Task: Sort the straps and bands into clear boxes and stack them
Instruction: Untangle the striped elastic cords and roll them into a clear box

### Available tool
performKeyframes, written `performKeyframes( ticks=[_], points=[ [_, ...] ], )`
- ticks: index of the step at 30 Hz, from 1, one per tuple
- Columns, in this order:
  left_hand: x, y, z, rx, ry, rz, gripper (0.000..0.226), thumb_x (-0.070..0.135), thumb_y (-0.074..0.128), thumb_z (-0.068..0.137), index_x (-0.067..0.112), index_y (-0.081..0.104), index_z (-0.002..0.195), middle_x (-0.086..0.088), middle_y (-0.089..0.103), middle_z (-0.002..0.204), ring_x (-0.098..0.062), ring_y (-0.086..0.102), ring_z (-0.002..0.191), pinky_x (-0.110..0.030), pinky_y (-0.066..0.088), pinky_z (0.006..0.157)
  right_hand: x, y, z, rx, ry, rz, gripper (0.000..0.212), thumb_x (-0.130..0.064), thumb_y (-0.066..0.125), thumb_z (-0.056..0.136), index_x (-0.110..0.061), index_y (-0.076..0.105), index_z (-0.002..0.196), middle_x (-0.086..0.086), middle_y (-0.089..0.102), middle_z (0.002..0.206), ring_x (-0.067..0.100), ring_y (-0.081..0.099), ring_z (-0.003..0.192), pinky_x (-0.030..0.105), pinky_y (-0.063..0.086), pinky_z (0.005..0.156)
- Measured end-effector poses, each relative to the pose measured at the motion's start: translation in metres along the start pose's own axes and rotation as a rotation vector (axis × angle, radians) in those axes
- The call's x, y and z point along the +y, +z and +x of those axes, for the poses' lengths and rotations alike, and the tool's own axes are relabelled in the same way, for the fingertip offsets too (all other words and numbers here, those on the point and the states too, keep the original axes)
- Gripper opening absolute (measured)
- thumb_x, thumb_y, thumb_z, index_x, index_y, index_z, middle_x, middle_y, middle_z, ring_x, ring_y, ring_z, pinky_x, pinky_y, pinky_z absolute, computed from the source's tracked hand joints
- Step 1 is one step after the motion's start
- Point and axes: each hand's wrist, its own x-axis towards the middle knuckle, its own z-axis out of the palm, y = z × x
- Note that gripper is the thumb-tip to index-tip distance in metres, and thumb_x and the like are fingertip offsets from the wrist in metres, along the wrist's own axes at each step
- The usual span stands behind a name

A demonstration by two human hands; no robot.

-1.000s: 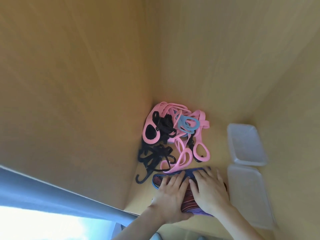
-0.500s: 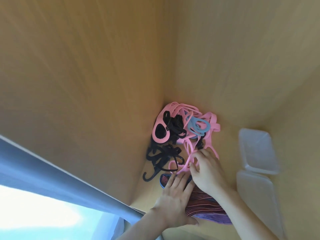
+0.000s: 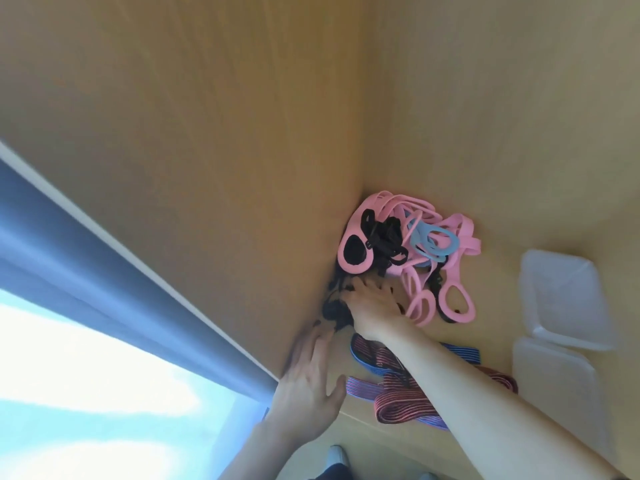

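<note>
Our right hand [image 3: 372, 304] has its fingers buried in the tangled black webbing straps [image 3: 330, 308] at centre frame, against the wooden side wall [image 3: 242, 168]; we cannot tell whether they have closed on the tangle. Our left hand [image 3: 308, 379] lies open, fingers straight, at lower centre. Striped blue-and-red elastic straps [image 3: 398, 401] sprawl beneath our right forearm. Pink rubber loop bands [image 3: 464, 233] and a pale blue band [image 3: 417, 239] are heaped above. Two clear plastic boxes [image 3: 561, 299] sit at right.
</note>
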Motion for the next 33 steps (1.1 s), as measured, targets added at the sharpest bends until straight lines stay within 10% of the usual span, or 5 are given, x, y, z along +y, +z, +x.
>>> performKeyframes(
  ticks=[12, 18, 23, 33],
  points=[
    [0.019, -0.006, 0.028, 0.174, -0.317, -0.529, 0.027, 0.03, 0.052, 0.077, 0.037, 0.056, 0.103, 0.029, 0.058, 0.104, 0.002, 0.057, 0.101, -0.022, 0.047, 0.089, 0.045, -0.072, -0.051, 0.419, -0.034, 1.145, 0.019, -0.021, 0.07, 0.09, -0.036, 0.064, 0.101, -0.013, 0.071, 0.101, 0.003, 0.065, 0.097, 0.024, 0.05, 0.086],
    [0.053, -0.035, 0.062, 0.053, -0.231, -0.994, 0.036, 0.049, 0.064, 0.078, 0.031, 0.068, 0.109, 0.015, 0.071, 0.11, -0.008, 0.066, 0.106, -0.024, 0.052, 0.09, 0.06, -0.081, -0.101, 0.293, -0.089, 2.136, 0.027, -0.011, 0.064, 0.092, -0.005, 0.066, 0.118, 0.021, 0.069, 0.121, 0.036, 0.066, 0.115, 0.042, 0.058, 0.087],
    [0.087, -0.038, 0.077, -0.262, -0.123, -1.25, 0.064, 0.065, 0.071, 0.08, 0.037, 0.056, 0.135, 0.004, 0.064, 0.135, -0.019, 0.064, 0.122, -0.039, 0.057, 0.094, 0.047, -0.056, -0.129, 0.301, 0.1, 2.219, 0.032, -0.01, 0.062, 0.09, 0.0, 0.063, 0.121, 0.021, 0.07, 0.119, 0.034, 0.068, 0.108, 0.041, 0.059, 0.079],
    [0.108, 0.006, 0.078, -0.44, -0.231, -1.088, 0.036, 0.01, 0.069, 0.091, 0.034, 0.066, 0.117, -0.008, 0.07, 0.109, -0.025, 0.073, 0.09, -0.044, 0.062, 0.068, 0.049, -0.016, -0.178, 0.37, 0.307, 2.364, 0.041, -0.036, 0.056, 0.096, -0.008, 0.066, 0.125, 0.019, 0.065, 0.129, 0.032, 0.06, 0.119, 0.048, 0.042, 0.104]
  ],
)
